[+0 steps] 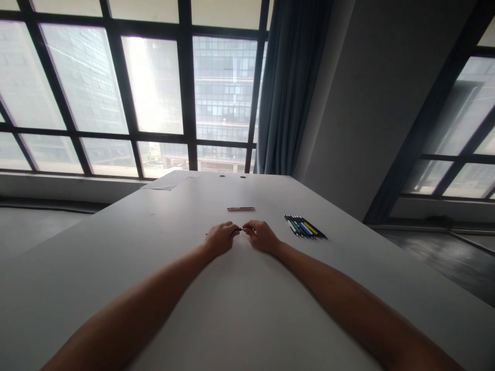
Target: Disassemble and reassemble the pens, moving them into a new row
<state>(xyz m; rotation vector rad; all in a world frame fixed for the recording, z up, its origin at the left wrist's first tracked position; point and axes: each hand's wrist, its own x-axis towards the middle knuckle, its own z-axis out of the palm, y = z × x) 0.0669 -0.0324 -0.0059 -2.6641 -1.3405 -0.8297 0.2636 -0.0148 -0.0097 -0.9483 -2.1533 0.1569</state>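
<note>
My left hand (221, 238) is closed around a thin black pen (240, 229) just above the white table. The pen's dark end sticks out toward the right, and most of its body is hidden by my fingers. My right hand (261, 235) pinches at that end with thumb and fingertips, so the two hands almost meet. Whether a separate small part sits in the right fingertips is too small to make out. Beyond the hands lies a slim pink-and-black pen or pencil (241, 209), set crosswise. To the right, several pens (305, 227) with black, white, green, blue and yellow parts lie side by side.
The long white table (185, 309) stretches toward the windows. Sheets of paper (166, 181) lie at its far left, and two dark round fittings (232, 176) show near the far edge. A blue curtain (284, 93) and a grey pillar (348, 113) stand behind.
</note>
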